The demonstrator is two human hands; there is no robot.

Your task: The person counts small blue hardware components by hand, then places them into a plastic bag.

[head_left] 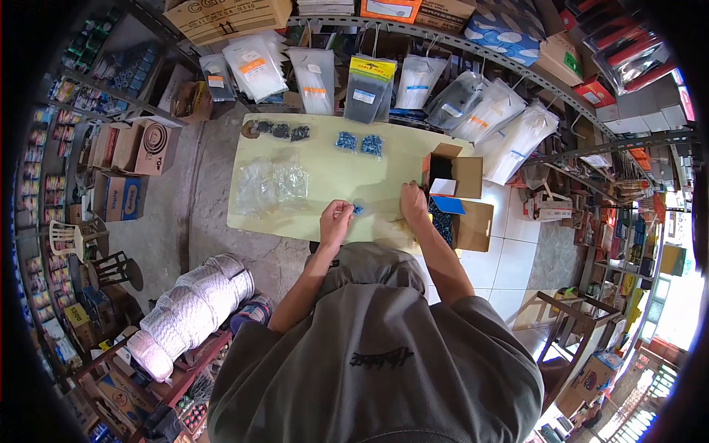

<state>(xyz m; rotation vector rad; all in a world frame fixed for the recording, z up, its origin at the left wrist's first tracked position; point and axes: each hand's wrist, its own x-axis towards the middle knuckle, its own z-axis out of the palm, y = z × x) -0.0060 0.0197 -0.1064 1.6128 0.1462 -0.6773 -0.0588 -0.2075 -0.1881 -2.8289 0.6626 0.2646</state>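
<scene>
On the pale yellow table (325, 177), my left hand (337, 218) has its fingers closed beside a few small blue pieces (358, 210); what the fingers hold is too small to name. My right hand (414, 198) is closed near the open cardboard boxes, its grip hidden. One box (444, 157) holds dark items, the nearer one (442, 221) many small dark blue pieces. Two clear packs of blue pieces (359, 143) lie toward the far edge. Empty-looking clear bags (273, 187) lie on the left, with packs of dark pieces (280, 131) behind them.
Packs of cable ties (371, 87) hang from a metal rack beyond the table. A large roll of white rope (193, 314) stands at the lower left. Stocked shelves line both sides, and a wooden stand (580, 332) is at the lower right.
</scene>
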